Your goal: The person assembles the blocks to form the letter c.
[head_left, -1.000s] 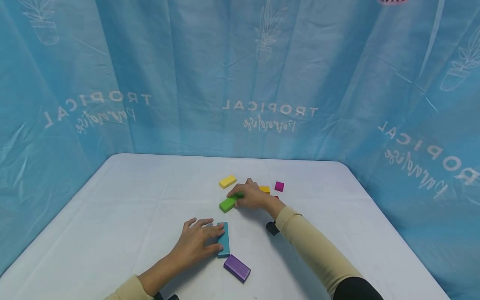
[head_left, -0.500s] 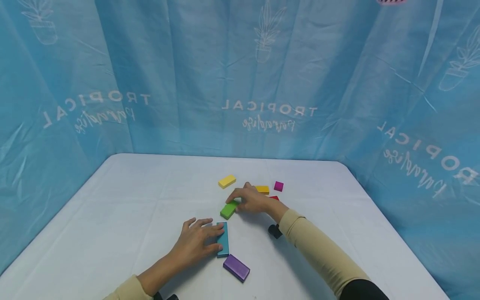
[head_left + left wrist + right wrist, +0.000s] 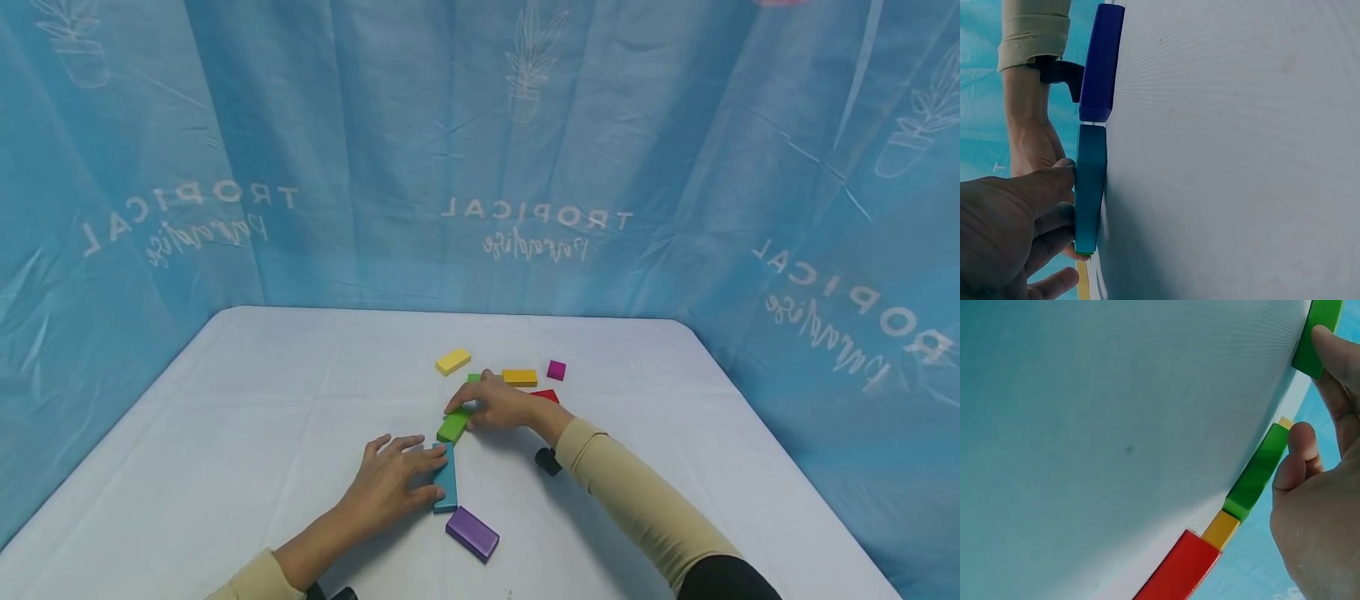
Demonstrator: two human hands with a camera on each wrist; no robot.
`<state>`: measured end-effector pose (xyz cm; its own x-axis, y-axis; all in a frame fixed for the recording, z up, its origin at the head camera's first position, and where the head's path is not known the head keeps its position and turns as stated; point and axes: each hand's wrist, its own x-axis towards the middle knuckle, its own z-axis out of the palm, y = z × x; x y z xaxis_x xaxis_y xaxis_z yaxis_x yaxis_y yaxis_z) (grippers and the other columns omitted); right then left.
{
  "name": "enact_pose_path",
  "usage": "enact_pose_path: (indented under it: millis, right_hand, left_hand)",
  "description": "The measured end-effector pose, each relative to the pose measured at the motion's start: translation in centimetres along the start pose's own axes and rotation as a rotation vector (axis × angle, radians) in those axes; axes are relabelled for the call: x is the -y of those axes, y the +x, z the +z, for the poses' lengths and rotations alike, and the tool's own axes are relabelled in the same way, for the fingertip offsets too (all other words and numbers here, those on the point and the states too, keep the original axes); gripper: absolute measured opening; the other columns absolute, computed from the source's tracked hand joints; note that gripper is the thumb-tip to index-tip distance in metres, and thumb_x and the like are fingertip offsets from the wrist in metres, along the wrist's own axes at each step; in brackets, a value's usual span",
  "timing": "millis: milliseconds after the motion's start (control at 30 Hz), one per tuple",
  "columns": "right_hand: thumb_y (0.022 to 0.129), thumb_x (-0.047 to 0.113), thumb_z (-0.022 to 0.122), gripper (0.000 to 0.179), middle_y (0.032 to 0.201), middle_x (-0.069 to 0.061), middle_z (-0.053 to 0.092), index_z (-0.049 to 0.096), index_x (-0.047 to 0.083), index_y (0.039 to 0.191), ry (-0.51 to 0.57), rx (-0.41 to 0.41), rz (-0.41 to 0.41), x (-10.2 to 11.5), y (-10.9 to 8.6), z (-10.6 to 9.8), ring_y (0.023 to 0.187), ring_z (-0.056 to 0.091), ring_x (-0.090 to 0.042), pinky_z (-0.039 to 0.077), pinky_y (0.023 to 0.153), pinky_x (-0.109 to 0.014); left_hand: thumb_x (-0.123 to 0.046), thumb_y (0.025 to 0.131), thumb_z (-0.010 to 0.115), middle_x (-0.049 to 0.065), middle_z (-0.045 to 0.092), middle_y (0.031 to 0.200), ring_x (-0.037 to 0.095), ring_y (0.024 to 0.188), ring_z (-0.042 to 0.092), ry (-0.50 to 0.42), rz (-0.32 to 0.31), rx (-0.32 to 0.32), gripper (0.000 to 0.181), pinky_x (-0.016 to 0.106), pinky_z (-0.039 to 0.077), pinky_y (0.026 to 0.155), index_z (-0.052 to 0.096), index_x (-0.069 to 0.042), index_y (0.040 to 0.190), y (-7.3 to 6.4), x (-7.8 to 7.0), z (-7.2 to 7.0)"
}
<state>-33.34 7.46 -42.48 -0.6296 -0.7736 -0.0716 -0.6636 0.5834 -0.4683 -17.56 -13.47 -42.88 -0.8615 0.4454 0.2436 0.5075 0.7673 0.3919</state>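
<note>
In the head view, my left hand [image 3: 390, 483] rests its thumb and fingertips along the left part of a teal block [image 3: 450, 482] lying on the white table. The left wrist view shows the thumb and fingers against one face of this teal block [image 3: 1090, 187]. My right hand [image 3: 501, 406] pinches a green block [image 3: 452, 426] between thumb and fingers, just beyond the teal block's far end; whether the two touch I cannot tell. A purple block [image 3: 472, 534] lies at an angle by the teal one's near end. Partly behind my right hand is a second green block [image 3: 474, 377].
Farther back lie a yellow block [image 3: 453, 362], an orange-yellow block [image 3: 519, 377], a small magenta block [image 3: 556, 370] and a red block [image 3: 547, 395] partly covered by the right hand. A blue printed curtain [image 3: 375, 250] hangs around the table [image 3: 300, 358].
My right hand has drawn its green block nearer and turned it, toward the teal block's far end. The second green block and the orange-yellow block now show more. The left hand stays put.
</note>
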Motion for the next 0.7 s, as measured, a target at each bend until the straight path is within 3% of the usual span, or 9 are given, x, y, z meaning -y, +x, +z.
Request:
enact_pose_path:
  millis: [300, 533, 700]
  right_hand:
    - [0.088, 0.007, 0.067, 0.038, 0.12, 0.02, 0.06, 0.068, 0.029, 0.12, 0.049, 0.026, -0.025, -0.19, 0.08, -0.15, 0.116, 0.046, -0.007, 0.02, 0.11, -0.043]
    - [0.089, 0.01, 0.065, 0.039, 0.118, 0.023, 0.057, 0.068, 0.037, 0.118, 0.176, 0.064, 0.07, -0.29, -0.26, -0.33, 0.116, 0.038, -0.017, 0.039, 0.094, -0.037]
    - [0.089, 0.009, 0.065, 0.038, 0.118, 0.021, 0.058, 0.068, 0.033, 0.119, 0.211, 0.067, 0.04, -0.41, -0.13, -0.49, 0.115, 0.045, -0.01, 0.042, 0.095, -0.035]
  left_hand:
    - [-0.032, 0.081, 0.076, 0.001, 0.062, 0.128, 0.033, 0.127, 0.046, 0.004, -0.007, -0.003, 0.045, 0.067, 0.02, 0.1, 0.069, -0.01, 0.119, 0.0, -0.07, 0.13]
    - [-0.033, 0.081, 0.076, 0.001, 0.062, 0.128, 0.033, 0.126, 0.046, 0.002, -0.01, 0.003, 0.045, 0.067, 0.02, 0.1, 0.069, -0.01, 0.119, 0.04, -0.11, 0.21]
    - [-0.032, 0.081, 0.077, 0.001, 0.062, 0.127, 0.033, 0.126, 0.046, 0.005, -0.001, -0.007, 0.045, 0.067, 0.02, 0.1, 0.069, -0.01, 0.119, 0.1, -0.13, 0.11]
